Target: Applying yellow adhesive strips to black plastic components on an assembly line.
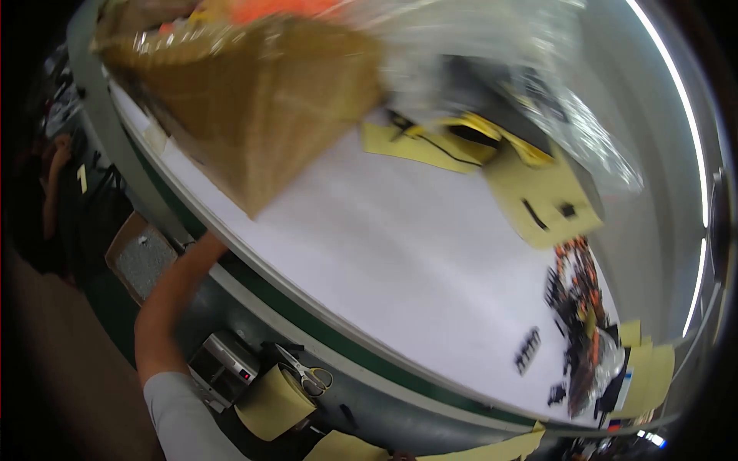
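Note:
My left forearm [171, 300] rises from a grey sleeve [192, 422] at the lower left. It reaches to the near edge of the white tabletop [361, 253], just below a large brown cardboard box [254, 115]. The hand at its end is hidden at that edge, so neither its fingers nor anything in them shows. The box is tilted with one corner pointing down toward me, and it is blurred. Orange material [280, 9] shows at its top, along with clear plastic film [415, 46]. My right hand cannot be made out.
Yellow and black pieces [538, 192] lie beyond the box. Small black and orange parts [576, 307] are heaped at the right. Below the table edge are a tape dispenser [224, 369], scissors [311, 376], a yellow roll [273, 403] and an open carton [142, 257]. Another person's arm [52, 188] shows far left.

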Action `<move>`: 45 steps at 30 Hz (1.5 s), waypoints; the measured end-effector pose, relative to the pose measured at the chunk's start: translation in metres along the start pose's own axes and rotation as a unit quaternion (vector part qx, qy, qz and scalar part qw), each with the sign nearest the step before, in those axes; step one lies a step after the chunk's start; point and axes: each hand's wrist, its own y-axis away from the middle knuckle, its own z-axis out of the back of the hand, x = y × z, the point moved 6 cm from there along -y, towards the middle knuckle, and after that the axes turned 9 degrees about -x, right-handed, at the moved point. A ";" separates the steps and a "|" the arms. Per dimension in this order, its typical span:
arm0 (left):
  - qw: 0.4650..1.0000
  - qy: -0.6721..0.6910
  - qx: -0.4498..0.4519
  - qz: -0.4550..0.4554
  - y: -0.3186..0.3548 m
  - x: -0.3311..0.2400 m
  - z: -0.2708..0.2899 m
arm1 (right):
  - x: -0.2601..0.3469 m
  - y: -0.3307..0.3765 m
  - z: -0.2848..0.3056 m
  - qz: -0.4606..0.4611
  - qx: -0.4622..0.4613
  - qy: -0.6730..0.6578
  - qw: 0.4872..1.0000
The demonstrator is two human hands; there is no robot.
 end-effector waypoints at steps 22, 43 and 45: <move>0.934 0.160 0.235 0.217 0.194 -0.727 0.072 | -0.004 -0.062 0.097 0.114 -0.164 -0.387 0.900; 0.958 0.138 0.207 0.144 0.203 -0.756 0.096 | -0.073 -0.095 0.124 0.061 -0.220 0.071 0.971; 0.983 0.144 0.102 0.047 0.192 -0.773 0.130 | -0.090 -0.084 0.127 0.066 -0.214 0.017 0.974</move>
